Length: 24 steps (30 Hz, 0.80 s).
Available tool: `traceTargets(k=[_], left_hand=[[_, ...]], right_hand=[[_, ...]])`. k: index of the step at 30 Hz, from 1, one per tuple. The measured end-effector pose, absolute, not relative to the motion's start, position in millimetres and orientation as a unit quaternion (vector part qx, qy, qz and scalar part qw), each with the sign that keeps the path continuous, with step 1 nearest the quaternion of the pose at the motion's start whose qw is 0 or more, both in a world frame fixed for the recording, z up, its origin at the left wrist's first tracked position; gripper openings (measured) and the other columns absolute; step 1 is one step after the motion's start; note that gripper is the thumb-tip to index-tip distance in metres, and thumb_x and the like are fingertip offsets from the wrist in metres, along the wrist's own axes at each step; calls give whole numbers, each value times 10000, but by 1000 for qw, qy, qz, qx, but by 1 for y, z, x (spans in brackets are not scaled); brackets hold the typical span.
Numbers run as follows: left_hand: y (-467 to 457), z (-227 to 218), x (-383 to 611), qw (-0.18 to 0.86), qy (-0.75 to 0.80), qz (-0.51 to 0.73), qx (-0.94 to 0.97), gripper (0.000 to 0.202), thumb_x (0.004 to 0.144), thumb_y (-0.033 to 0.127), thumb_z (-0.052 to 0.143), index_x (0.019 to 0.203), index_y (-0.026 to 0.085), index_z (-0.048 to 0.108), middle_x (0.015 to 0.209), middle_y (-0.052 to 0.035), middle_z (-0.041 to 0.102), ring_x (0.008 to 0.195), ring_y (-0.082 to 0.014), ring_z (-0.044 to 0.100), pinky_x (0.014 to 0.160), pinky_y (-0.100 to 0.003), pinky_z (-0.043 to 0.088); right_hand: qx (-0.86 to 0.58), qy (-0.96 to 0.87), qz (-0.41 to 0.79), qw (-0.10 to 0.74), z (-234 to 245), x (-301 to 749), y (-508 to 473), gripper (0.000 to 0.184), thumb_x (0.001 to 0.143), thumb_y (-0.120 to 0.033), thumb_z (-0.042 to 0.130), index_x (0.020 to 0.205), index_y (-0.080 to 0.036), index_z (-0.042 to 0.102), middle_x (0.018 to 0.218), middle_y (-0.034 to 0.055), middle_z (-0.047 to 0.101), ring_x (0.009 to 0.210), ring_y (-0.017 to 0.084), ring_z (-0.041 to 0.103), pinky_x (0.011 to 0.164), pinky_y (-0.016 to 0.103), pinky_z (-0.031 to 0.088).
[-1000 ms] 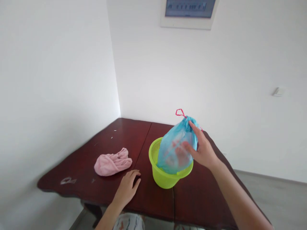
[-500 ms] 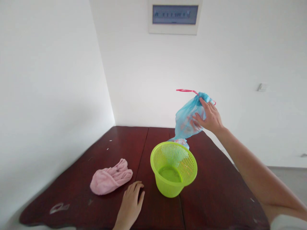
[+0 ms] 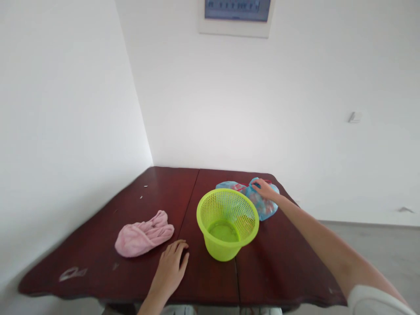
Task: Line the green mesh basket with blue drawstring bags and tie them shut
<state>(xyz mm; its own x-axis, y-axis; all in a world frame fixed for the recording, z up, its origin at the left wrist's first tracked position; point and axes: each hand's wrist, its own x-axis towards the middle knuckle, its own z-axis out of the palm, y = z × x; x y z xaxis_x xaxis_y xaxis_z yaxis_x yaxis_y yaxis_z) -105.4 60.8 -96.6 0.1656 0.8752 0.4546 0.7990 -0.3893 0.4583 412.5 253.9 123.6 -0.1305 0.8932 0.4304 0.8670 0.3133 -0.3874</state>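
Behind the green basket, right hand on blue bag.

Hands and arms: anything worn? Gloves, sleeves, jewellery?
Both bare: left hand and right hand show no gloves, rings or watch. A white short sleeve covers the right upper arm at the frame's corner; no sleeve shows on the left.

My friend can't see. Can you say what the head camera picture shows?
A person's right hand rests on a blue plastic bag lying on a dark wooden table, just behind an empty lime-green basket. The left hand lies flat on the table beside a crumpled pink cloth.
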Motion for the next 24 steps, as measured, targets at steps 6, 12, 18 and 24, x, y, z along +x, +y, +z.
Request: traceTargets(k=[6, 12, 18, 24], left_hand=[[58, -71, -123, 39, 557, 411, 721, 258, 1149, 377, 586, 1248, 277, 802, 1431, -121, 800, 1389, -352, 746, 1243, -585, 603], [105, -31, -194, -103, 757, 324, 559, 746, 1011, 651, 750, 1616, 216, 704, 1902, -235, 373, 1770, -583, 259, 1379, -814, 294], [160, -62, -246, 4, 805, 185, 564, 1042, 869, 806, 725, 1645, 112, 674, 1786, -348, 510, 1638, -598, 469, 1304, -731, 415], [149, -74, -239, 2, 743, 244, 623, 876, 966, 753, 531, 1497, 76, 693, 1489, -300, 744, 1414, -480, 691, 1248, -548, 519]], right_hand=[[-587, -742, -63, 318, 95, 417, 201, 528, 1110, -407, 607, 1592, -222, 713, 1698, 236, 593, 1386, 396, 699, 1183, 587, 571], [-676, -509, -110, 521, 14, 438, 85, 570, 1083, -622, 604, 1426, -199, 774, 1306, 199, 714, 895, 297, 734, 823, 480, 618], [-698, -484, 39, 527, -106, 445, -16, 764, 997, -743, 689, 1565, -233, 679, 1401, 212, 659, 1052, 416, 791, 946, 658, 676], [-695, -453, 59, 556, -116, 443, -25, 792, 960, -733, 778, 1558, -236, 630, 1615, 236, 555, 1357, 471, 711, 1147, 724, 626]])
